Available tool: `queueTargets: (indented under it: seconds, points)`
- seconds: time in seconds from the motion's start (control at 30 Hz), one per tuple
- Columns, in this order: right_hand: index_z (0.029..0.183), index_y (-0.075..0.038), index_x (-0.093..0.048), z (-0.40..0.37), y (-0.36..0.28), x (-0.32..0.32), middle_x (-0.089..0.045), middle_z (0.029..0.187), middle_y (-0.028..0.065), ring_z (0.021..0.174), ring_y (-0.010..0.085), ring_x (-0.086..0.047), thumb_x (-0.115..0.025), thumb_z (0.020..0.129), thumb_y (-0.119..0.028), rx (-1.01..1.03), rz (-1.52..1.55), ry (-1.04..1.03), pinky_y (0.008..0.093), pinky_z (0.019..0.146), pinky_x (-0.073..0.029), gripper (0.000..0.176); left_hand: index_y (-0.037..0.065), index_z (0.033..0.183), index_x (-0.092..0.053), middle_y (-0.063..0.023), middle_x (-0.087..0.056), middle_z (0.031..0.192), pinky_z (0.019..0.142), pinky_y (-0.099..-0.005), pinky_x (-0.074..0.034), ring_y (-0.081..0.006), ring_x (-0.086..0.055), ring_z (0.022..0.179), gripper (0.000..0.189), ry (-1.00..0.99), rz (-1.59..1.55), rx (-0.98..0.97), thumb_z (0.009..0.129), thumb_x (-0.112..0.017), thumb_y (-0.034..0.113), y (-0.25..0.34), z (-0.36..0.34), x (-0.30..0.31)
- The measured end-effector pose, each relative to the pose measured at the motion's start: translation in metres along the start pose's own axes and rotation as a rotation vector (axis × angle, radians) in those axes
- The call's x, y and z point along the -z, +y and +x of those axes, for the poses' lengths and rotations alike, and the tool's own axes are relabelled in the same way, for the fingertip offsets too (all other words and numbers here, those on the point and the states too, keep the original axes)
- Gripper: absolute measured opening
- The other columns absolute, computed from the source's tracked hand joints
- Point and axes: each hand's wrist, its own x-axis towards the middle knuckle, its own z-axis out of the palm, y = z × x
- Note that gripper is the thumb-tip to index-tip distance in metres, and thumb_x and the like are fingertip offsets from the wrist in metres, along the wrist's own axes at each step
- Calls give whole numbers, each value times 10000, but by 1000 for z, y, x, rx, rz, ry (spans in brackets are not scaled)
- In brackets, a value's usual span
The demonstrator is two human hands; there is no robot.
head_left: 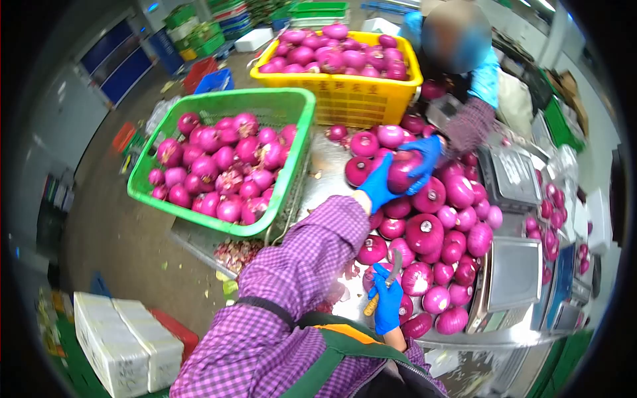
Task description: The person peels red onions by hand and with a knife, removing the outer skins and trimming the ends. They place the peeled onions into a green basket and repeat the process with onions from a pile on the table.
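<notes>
My left hand (380,186), in a blue glove, reaches out over the onion pile and grips a large red onion (403,171) from the left. A co-worker's blue-gloved hand (428,158) lies against the same onion on its right side. Nearer to my body, my right hand (387,302), also gloved in blue, is closed around a curved knife (373,304) with a yellowish handle, its blade pointing up. Many peeled red onions (424,233) lie on the metal table around both hands.
A green basket (302,159) of onions stands at the left, and a yellow crate (345,99) of onions behind. Scales (514,268) stand at the right. Across the table is a co-worker (481,79). A white foam box (126,345) is at the lower left.
</notes>
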Motion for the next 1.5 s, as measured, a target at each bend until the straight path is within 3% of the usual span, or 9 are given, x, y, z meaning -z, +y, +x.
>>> queueTargets:
  seconds: [0.17,0.3,0.57,0.73,0.83,0.9,1.07,1.23,1.5]
  points:
    - [1150,10,-597,6,7,1,-628,850,25,596,64,-514,-537,922,-156,33,-38,-22,202,538,-403,288,70,1397,-318,-171,-417,1370,1033,-368,-402,-305,-465,1224,681,247,125,-125,896,-546,471,-14,-14,-28]
    - [1136,15,-600,6,14,7,-618,825,25,593,68,-507,-525,931,-169,6,3,-84,208,537,-401,286,85,1361,-411,-84,-510,1264,892,-303,-469,-166,-552,1017,553,356,471,-138,927,-536,405,-20,-65,-39]
    - [1281,55,-469,-1,26,10,-592,817,54,621,98,-538,-546,923,-177,-224,243,-372,219,561,-428,434,29,1368,-420,-86,-531,1293,906,-329,-466,-168,-523,1149,497,-146,1062,422,923,-577,187,83,-294,-131]
    - [1259,38,-508,5,30,-3,-590,821,40,648,113,-543,-566,909,-170,-365,55,-486,247,600,-445,411,29,1330,-469,-79,-607,1128,868,-291,-482,-145,-582,1018,489,620,1490,-244,891,-617,186,212,-332,-136]
    - [1223,27,-549,4,29,-11,-592,819,32,667,109,-550,-572,904,-153,-359,-73,-477,245,616,-447,367,65,1302,-496,-136,-581,1203,884,-337,-482,-222,-587,1030,570,1033,1964,-489,831,-683,326,314,-344,-42]
    - [1231,19,-547,-3,28,-14,-604,842,33,673,105,-548,-569,907,-149,-356,-138,-490,246,625,-447,367,79,1361,-420,-212,-508,1289,1003,-418,-402,-348,-497,1187,714,1065,2446,-543,771,-710,359,377,-349,14]
    - [1227,-13,-563,-23,12,-23,-595,1213,55,732,84,-563,-563,923,-144,-369,-146,-378,245,689,-471,331,45,1401,-339,-208,-470,1344,1036,-412,-390,-345,-483,1223,905,939,2520,-26,653,-777,304,440,-312,54]
    - [1211,-45,-588,-38,18,-33,-624,1125,39,724,79,-558,-590,914,-186,-268,-79,-235,240,668,-466,329,97,1366,-380,-212,-505,1293,1005,-437,-418,-374,-501,1184,1104,1032,2529,115,393,-867,290,458,-299,66]
    - [1184,-65,-612,-34,0,-57,-659,1068,51,948,111,-608,-611,903,-194,-188,-350,-312,280,825,-502,309,9,1280,-404,-192,-506,1220,949,-411,-450,-329,-538,1089,933,983,2499,-555,485,-842,225,452,-308,36]
